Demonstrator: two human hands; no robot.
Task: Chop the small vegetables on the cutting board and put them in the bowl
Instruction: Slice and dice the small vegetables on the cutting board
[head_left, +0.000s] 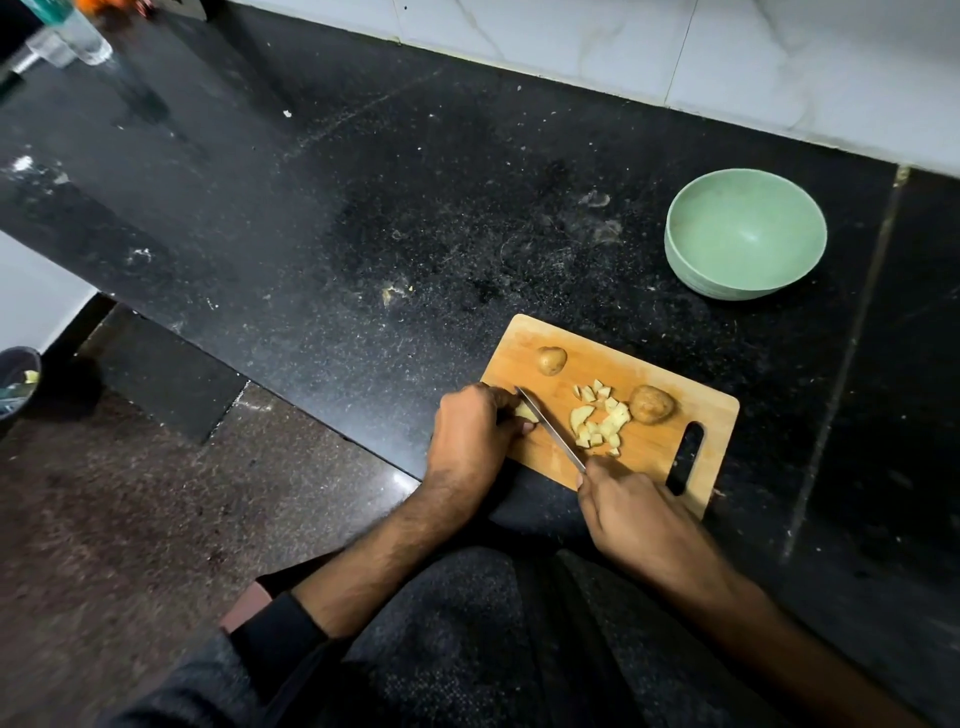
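1. Your left hand sits at the left end of the cutting board, fingers curled down onto a pale potato piece and pinning it to the wood.
2. Your right hand grips the handle of the knife at the board's near edge; the handle is hidden inside your fist.
3. The blade runs diagonally from your right hand up toward your left, its tip just beside the held piece.
4. A heap of chopped pieces lies in the middle of the board, right of the blade.
5. One whole small potato rests near the board's far left corner; a second whole potato sits just right of the heap, toward the handle slot.
6. The green bowl stands on the black counter beyond the board's right end, well apart from it, with nothing visible inside.
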